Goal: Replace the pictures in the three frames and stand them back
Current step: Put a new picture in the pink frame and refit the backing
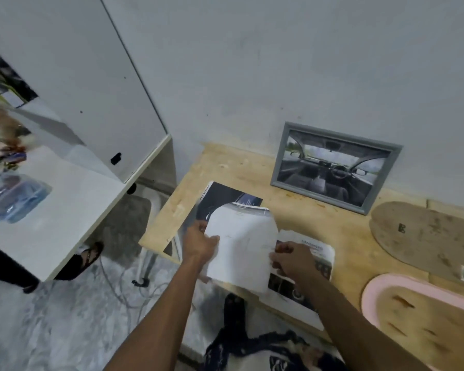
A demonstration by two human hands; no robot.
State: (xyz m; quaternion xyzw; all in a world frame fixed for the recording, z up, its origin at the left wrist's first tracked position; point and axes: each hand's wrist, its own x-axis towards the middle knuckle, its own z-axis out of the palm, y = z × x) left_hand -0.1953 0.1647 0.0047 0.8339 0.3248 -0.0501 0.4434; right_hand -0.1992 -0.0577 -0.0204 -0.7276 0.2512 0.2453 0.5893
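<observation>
Now a white paper sheet (241,245) is pinched at both sides by the left hand (198,243) and right hand (292,259), seemingly above printed pictures (319,255) on the tabletop (332,223); a grey frame (335,167) is leaned on the wall.

both hands, left hand (200,243) and right hand (292,259), grip a white sheet (243,247).

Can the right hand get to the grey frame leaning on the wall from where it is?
Probably yes, once freed: the right hand is pinching the white sheet, but only bare wooden table lies between it and the grey frame.
</observation>
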